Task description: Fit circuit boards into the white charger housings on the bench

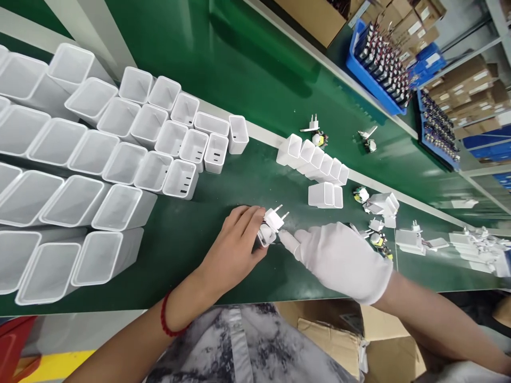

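My bare left hand (235,239) is closed around a small white charger housing (264,236), its open end turned to the right. A white two-pin plug piece (274,219) sits at the mouth of this housing, pins pointing up and right. Whether it is fully seated, I cannot tell. My right hand (343,260), in a white glove, reaches in from the right with one digit stretched out. That fingertip touches or nearly touches the lower edge of the plug piece. Its other fingers are loosely bent, and nothing shows in them.
Rows of white open housings (91,151) fill the left of the green bench. Smaller groups of housings (325,194) stand beyond my hands. Circuit boards with plug pieces (377,239) lie to the right. Blue trays of parts (375,80) are at the back; a cardboard box (387,359) sits below.
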Motion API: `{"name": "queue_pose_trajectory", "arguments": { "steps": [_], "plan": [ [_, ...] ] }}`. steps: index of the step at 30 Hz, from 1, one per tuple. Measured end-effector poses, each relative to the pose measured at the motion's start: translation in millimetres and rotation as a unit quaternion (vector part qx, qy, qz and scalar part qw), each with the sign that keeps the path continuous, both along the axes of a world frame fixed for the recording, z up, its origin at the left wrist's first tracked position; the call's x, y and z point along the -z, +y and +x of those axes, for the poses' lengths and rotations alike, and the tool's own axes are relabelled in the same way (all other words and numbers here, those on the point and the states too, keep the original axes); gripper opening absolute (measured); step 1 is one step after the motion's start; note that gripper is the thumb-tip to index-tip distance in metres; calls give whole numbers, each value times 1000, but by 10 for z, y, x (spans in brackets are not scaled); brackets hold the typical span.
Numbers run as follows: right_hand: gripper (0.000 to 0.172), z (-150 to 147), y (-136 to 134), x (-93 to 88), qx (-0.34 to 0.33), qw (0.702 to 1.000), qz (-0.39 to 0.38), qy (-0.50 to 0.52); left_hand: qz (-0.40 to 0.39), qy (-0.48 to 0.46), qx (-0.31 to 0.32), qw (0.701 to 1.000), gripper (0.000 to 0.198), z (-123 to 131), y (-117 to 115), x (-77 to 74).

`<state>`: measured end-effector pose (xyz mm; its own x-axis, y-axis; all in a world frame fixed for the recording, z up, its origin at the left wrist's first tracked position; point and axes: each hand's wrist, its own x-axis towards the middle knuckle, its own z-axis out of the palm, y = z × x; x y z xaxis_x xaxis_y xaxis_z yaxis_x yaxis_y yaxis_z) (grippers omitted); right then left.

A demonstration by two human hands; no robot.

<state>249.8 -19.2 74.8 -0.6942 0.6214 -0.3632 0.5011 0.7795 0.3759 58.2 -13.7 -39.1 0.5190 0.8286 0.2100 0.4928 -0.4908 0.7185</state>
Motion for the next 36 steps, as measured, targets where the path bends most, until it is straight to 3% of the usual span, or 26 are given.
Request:
{"name": "queue_pose_trajectory", "arguments": {
  "steps": [14, 23, 29, 33, 36],
  "plan": [
    [30, -107, 76, -50, -30, 1000, -8, -5, 13, 17, 8, 1000, 55, 20, -5, -19],
    [44, -69, 87, -91, -69, 993, 5, -96, 25, 20, 19, 999, 53, 14, 1, -28],
    [34, -21, 95, -55, 1, 999, 15, -30, -2, -9, 5, 1000, 51, 9, 16, -20],
    [31, -75, 26, 85, 26, 998, 53, -14, -25, -43, -18, 999, 51, 28, 17, -14],
    [28, -85, -41, 168, 90, 995, 30, 17, -20, -70, -30, 997, 45, 38, 11, -32]
  ]
}}
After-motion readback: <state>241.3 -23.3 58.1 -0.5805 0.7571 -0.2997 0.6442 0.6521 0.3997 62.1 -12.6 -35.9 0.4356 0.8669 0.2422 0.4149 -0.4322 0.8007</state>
